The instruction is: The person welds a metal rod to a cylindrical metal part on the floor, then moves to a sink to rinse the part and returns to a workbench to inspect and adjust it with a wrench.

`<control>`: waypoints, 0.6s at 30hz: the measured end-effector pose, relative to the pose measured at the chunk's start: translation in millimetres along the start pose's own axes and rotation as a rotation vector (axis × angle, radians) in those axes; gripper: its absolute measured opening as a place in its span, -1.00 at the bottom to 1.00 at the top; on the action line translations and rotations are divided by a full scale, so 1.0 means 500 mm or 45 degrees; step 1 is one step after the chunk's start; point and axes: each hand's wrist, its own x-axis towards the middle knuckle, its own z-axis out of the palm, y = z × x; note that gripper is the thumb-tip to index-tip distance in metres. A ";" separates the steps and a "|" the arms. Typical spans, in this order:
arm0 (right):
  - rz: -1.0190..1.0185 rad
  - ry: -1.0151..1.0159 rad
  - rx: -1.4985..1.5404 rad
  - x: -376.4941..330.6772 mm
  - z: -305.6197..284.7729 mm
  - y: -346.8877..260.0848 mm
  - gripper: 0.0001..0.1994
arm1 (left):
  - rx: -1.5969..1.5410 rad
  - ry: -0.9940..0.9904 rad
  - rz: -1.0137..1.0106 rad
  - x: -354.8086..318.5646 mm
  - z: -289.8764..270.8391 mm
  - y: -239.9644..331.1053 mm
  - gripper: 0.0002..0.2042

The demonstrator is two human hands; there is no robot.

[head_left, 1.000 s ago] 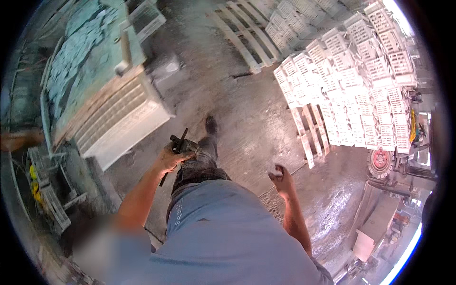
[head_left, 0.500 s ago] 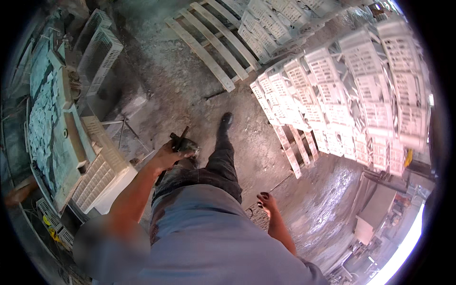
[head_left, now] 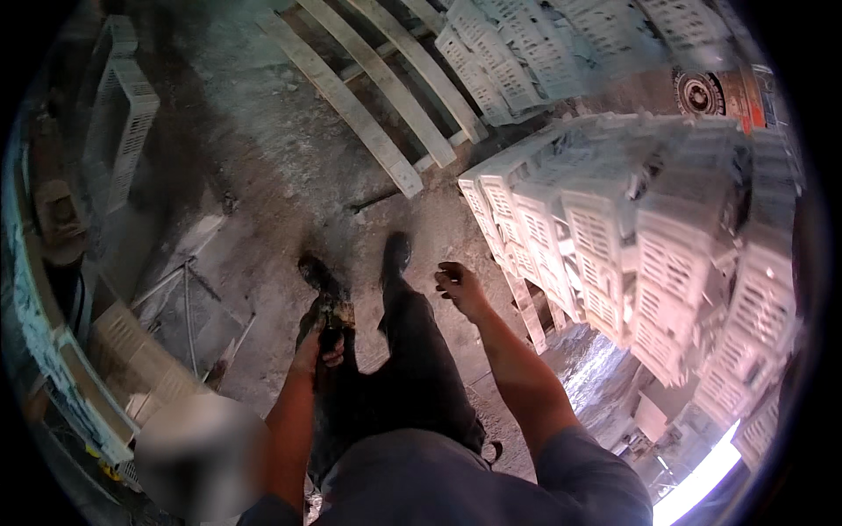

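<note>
View swung since prev frame, white crates (head_left: 631,228) now just R of right hand (head_left: 460,287), loosely curled, empty. Left hand (head_left: 323,344) fisted round dark tool (head_left: 331,311), type unclear.

Your left hand (head_left: 321,346) closes around a dark, matt tool (head_left: 331,317), its surface dull and grimy. Your right hand (head_left: 460,287) hangs bare and loosely curled beside stacked white plastic crates (head_left: 649,254), their slotted walls matt and dusty. The concrete floor (head_left: 289,167) under you looks rough and stained, glossy where wet at lower right. Pale wooden pallet slats (head_left: 368,114) lie unfinished and coarse. Your trousers (head_left: 412,368) are dark matt cloth.
</note>
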 end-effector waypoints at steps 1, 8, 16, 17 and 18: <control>0.032 -0.017 -0.010 0.052 0.022 0.008 -0.48 | -0.103 0.032 -0.016 0.035 -0.015 -0.003 -0.32; 0.366 0.101 -0.266 0.474 0.162 0.267 -0.62 | -0.545 -0.174 0.148 0.142 -0.084 0.020 -0.35; 0.622 0.406 0.406 0.883 0.303 0.252 -0.85 | -0.642 -0.122 0.157 0.082 -0.125 0.030 -0.21; 0.626 0.458 0.484 0.912 0.308 0.247 -0.85 | -0.647 -0.119 0.152 0.078 -0.122 0.032 -0.18; 0.621 0.505 0.585 0.937 0.303 0.256 -0.85 | -0.639 -0.117 0.157 0.077 -0.122 0.037 -0.15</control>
